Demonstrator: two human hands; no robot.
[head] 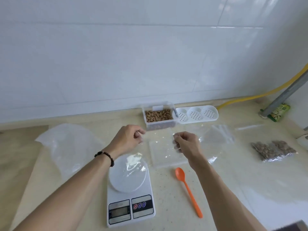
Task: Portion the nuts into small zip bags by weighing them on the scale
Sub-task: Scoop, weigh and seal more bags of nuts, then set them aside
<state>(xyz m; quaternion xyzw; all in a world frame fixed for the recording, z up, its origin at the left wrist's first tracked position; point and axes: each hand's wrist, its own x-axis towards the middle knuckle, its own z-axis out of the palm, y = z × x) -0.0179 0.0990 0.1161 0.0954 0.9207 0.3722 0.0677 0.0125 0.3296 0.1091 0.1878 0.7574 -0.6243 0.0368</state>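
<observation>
While two hands (128, 139) (186, 144) pinch one zip bag (158, 147), one scale (130, 194) waits.

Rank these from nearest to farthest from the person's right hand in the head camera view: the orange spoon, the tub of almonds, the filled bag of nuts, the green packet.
Measured from the right hand:
1. Orange spoon, just below the hand, toward the person.
2. Tub of almonds, behind the hand and a little left, by the wall; close to the spoon's distance, so this order is loose.
3. Filled bag of nuts, well off to the right.
4. Green packet, far right, by the wall.
</observation>
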